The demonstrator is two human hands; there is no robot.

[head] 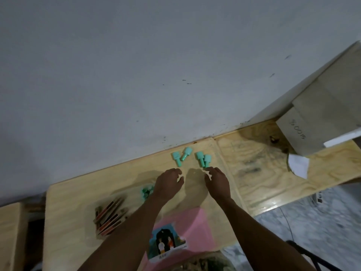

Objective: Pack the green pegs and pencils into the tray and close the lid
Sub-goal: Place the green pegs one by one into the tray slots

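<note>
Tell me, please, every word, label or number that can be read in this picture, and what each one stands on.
"9100", followed by a mark I cannot make out: handwritten on the side of the cardboard box, upside down in this view.
Picture card: a small caption strip along its lower edge, too blurred to read.
Pencils: no print can be made out.

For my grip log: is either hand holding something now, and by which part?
Nothing is held yet. The left hand is empty; the right hand only reaches with its fingertips to the stem end of the nearest green peg.
</note>
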